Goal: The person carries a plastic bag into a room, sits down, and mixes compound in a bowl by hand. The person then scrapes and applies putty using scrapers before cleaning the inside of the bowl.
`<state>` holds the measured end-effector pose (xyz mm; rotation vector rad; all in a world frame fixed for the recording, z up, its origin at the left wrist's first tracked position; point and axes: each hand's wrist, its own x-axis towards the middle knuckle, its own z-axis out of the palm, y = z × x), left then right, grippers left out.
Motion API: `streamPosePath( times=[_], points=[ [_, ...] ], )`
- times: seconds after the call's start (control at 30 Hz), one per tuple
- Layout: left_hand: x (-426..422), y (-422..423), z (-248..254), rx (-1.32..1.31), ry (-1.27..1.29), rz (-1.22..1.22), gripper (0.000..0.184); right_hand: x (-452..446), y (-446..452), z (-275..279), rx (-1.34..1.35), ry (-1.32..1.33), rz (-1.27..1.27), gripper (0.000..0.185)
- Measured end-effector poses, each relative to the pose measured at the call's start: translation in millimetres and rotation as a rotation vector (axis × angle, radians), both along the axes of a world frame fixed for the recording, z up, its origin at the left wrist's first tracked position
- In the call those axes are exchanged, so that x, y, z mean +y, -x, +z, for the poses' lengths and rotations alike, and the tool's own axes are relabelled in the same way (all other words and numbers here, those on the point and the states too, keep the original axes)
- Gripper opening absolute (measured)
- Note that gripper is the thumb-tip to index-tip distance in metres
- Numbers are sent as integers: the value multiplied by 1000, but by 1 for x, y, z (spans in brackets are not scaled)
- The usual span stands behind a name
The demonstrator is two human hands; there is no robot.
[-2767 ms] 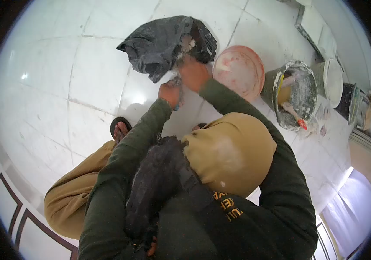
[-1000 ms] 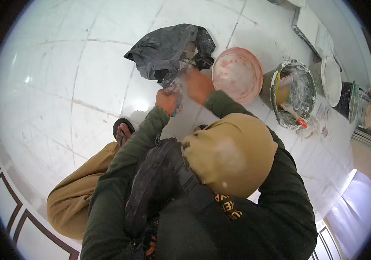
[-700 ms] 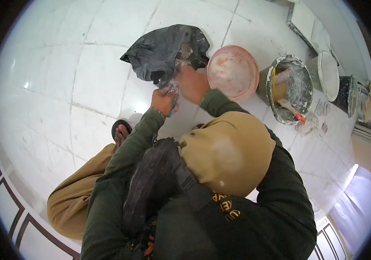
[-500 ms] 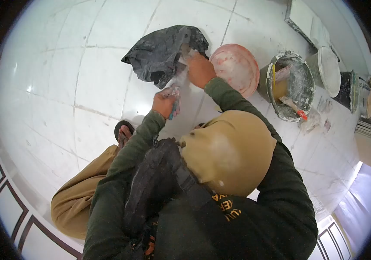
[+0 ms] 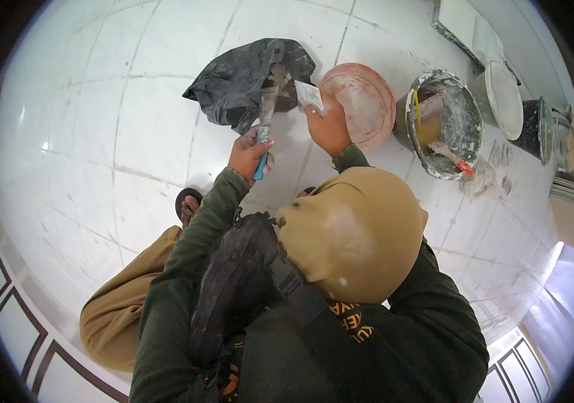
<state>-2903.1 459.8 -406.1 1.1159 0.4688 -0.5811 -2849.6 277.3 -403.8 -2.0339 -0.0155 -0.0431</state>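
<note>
My left hand (image 5: 251,156) is closed around the blue handle of a putty knife (image 5: 261,152), whose blade points up over the front of a black plastic bag (image 5: 233,84). My right hand (image 5: 329,124) grips a flat, whitish square piece (image 5: 308,96) between thumb and fingers, just right of the bag's opening. Greyish material shows inside the opening. Behind my right hand lies a round, pinkish lid or basin (image 5: 367,104) smeared with white.
To the right stands a dirty bucket (image 5: 461,127) holding a brush with a red-tipped handle (image 5: 463,167). More buckets (image 5: 504,94) line the wall beyond it. A clear plastic scrap (image 5: 480,183) lies on the tiled floor (image 5: 153,127). My sandalled foot (image 5: 189,207) is at left.
My right hand has drawn back from the bag's opening and moved right, with the square piece now visible. The putty knife in my left hand now shows clearly, blade upward.
</note>
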Motion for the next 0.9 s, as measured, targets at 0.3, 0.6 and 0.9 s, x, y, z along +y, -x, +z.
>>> streamPosePath(
  times=[0.3, 0.6, 0.9],
  points=[
    [2, -8, 6, 133, 519, 69, 25, 7, 22, 7, -243, 25, 117, 35],
    [4, -6, -14, 201, 336, 136, 16, 29, 43, -4, -164, 359, 496, 45],
    [0, -3, -32, 161, 99, 94, 19, 32, 32, -28, -67, 547, 594, 43]
  ],
)
